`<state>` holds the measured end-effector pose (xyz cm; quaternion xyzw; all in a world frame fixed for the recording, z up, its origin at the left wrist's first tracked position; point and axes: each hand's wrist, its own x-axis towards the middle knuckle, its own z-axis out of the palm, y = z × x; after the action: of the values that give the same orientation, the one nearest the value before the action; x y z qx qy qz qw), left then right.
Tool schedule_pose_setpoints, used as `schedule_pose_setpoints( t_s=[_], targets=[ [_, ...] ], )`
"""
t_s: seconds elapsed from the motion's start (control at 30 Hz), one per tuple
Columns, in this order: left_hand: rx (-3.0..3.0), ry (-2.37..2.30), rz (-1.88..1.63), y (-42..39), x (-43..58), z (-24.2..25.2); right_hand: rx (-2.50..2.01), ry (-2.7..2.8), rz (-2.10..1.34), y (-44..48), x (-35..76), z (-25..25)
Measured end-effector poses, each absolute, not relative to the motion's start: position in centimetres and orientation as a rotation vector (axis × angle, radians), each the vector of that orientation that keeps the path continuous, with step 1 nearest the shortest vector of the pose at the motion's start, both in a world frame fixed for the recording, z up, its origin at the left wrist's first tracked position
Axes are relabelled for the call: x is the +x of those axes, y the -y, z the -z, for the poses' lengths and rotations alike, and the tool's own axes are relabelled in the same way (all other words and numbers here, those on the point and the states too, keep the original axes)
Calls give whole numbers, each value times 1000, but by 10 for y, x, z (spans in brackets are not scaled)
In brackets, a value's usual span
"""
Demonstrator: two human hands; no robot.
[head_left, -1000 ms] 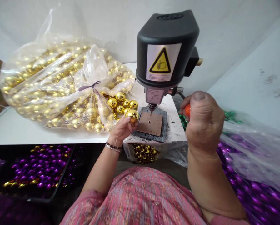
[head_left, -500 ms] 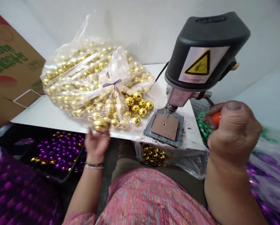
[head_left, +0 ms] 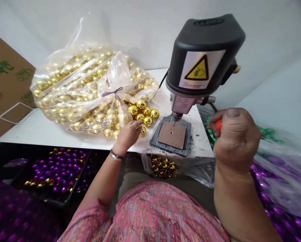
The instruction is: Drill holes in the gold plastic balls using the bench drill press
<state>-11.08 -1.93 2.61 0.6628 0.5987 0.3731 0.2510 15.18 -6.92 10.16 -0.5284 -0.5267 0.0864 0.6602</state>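
Note:
My left hand reaches over the front of the white table, fingers stretched toward a shiny gold ball. Its fingertips are at the ball's left edge; I cannot make out a grip, and the thumb is hidden. Several more loose gold balls lie just beyond, by the mouth of a clear plastic bag full of them. On the right, my right hand is closed round the orange knob of the drill press lever. The black drill press stands above a brown plate with a small hole.
Dark shavings dot the white table. A cardboard box stands at the left. Below are a black tray of purple and gold balls and a bag of gold balls. Purple and green shiny items in plastic lie at right.
My left hand has moved right and forward to the loose gold balls; the blurred gold ball at its fingers before is no longer seen there. My right hand stays on the knob. The view has shifted.

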Motion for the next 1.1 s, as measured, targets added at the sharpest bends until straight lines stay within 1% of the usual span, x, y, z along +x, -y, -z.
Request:
schedule_pose_setpoints(
  t_s=[0.13,0.2,0.27,0.33,0.4,0.47,0.57,0.67,0.9,1.1],
  targets=[
    [2076,-1790,-451,6,-110,-15,-1206,1234,-215,71,154,-100],
    [2140,-1822,-349,6,-114,-10,-1197,1248,-208,71,155,-99],
    [2120,-1817,-439,7,-116,-8,-1185,1253,-199,71,155,-98],
    [1954,-1764,-683,11,-116,-9,-1176,1248,-211,70,155,-96],
    [1636,-1598,-983,15,-114,-14,-1168,1240,-225,69,155,-95],
    [1260,-1312,-1157,21,-110,-20,-1161,1233,-226,69,156,-94],
    [864,-921,-1119,29,-99,-26,-1150,1236,-212,69,155,-94],
    [697,-747,-1032,34,-87,-21,-1160,1256,-213,70,156,-94],
    [550,-714,-930,32,-68,5,-1146,1296,-218,69,160,-90],
    [515,-756,-913,30,-58,6,-1112,1327,-239,69,161,-87]
  ],
)
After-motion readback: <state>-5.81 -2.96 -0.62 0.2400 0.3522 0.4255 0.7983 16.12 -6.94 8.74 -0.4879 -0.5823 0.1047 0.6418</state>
